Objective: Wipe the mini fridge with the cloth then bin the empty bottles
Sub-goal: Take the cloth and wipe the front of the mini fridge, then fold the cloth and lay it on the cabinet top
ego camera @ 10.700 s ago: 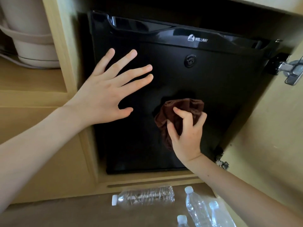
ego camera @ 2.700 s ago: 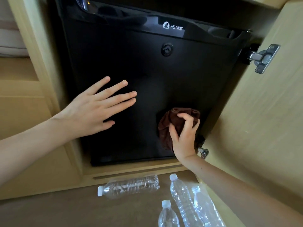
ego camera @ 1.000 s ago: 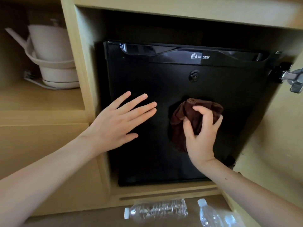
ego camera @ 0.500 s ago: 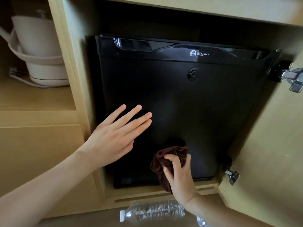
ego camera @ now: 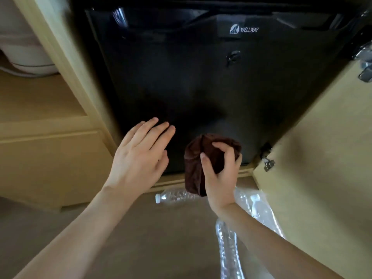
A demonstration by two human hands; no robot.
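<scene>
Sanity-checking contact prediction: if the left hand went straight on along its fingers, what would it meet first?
The mini fridge door, low on its black front, just past the fingertips of the left hand. Depth is unclear; they may already touch it. The cloth sits off that line.

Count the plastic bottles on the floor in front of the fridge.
3 bottles I can make out: one lying sideways below the cloth, one right of the right forearm, one left of it at the bottom edge. The arm and blur may hide more.
</scene>
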